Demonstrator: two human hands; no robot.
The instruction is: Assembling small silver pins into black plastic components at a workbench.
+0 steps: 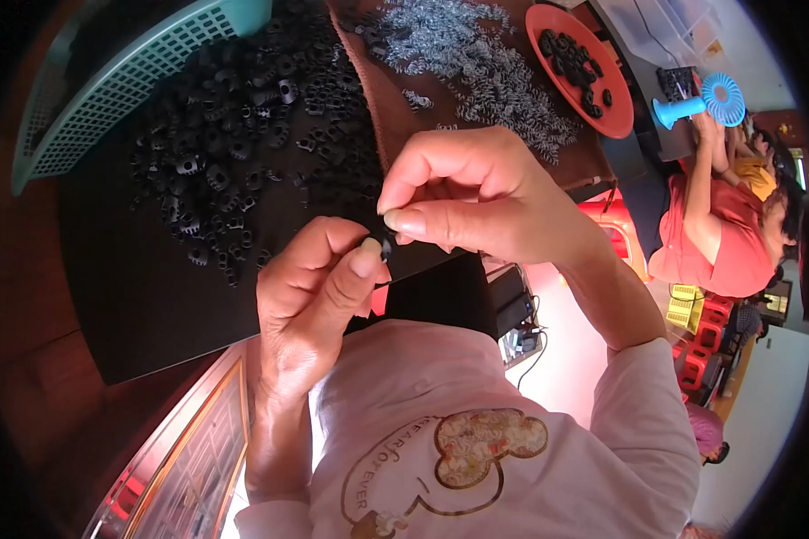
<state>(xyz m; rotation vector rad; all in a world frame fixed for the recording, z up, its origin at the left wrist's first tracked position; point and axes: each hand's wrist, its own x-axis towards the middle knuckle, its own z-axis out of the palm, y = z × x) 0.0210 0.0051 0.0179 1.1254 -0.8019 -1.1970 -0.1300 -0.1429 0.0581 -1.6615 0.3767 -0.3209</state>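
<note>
Close above the table's near edge, my left hand is closed, pinching a small black plastic piece between thumb and finger. My right hand meets it from the right, thumb and forefinger pressed together at the piece's upper end. Whatever lies between those right fingertips is hidden or too small to name. Beyond my left hand spreads a heap of black plastic pieces with holes through them. Smaller black parts lie to its right. Past my right hand is a loose pile of small silver coil springs.
A teal perforated basket leans at the far left of the dark table. A reddish-brown strip divides black parts from springs. The red plate at far right holds black rings. Beyond sits a person near a blue fan.
</note>
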